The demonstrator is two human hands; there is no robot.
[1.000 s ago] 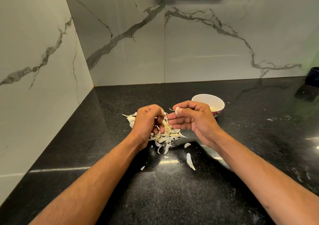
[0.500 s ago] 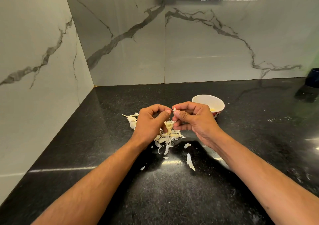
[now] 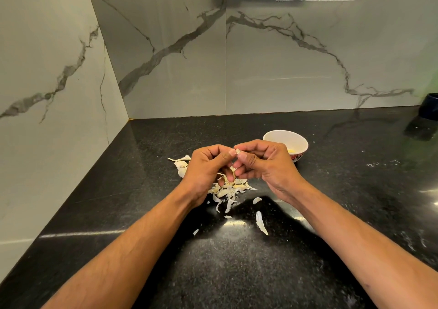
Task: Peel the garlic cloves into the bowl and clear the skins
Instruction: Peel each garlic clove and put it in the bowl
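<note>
Risk: I am thinking the garlic clove (image 3: 238, 151) could be slipping out and falling into the skins (image 3: 227, 190) on the table (image 3: 237, 273), because both hands are pinching it only at the fingertips.
Second risk: loose skins are lying spread toward me, so a forearm could be pushing them further.
Left hand (image 3: 208, 166): it is curling, thumb and fingers pinching the small clove.
Right hand (image 3: 263, 161): it is also curling, fingertips closing narrowly on the same clove.
Clove: it is being held above the pile, between the hands.
Bowl (image 3: 285, 140): it is standing just behind the right hand, with something yellowish inside.
</note>
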